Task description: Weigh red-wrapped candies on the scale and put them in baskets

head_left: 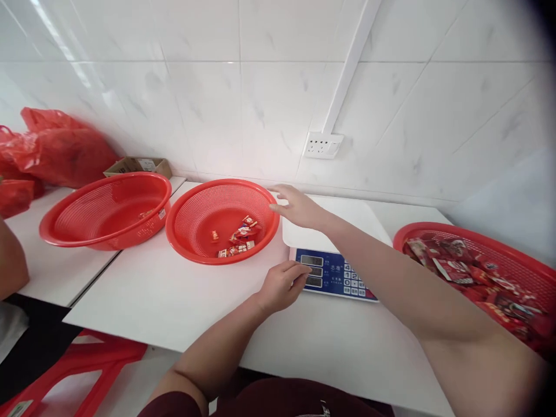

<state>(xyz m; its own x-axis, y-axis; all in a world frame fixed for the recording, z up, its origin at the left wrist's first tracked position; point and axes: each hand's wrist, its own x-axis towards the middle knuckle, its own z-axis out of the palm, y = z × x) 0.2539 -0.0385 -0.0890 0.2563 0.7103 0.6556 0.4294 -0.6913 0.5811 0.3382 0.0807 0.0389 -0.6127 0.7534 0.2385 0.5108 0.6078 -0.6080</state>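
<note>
My right hand is open at the right rim of the middle red plastic basket, thumb and fingers apart. Several small wrapped snack packets lie in that basket. My right arm reaches over the digital scale, whose white weighing plate carries nothing that I can see. In front of the scale's display, my left hand is closed, its fingers bent and pressed together. Whatever it may hold is hidden.
A second red basket stands to the left, near red plastic bags and a cardboard box. At right is a basket full of wrapped packets. Another person's arm shows at the left edge. A red stool stands below the table.
</note>
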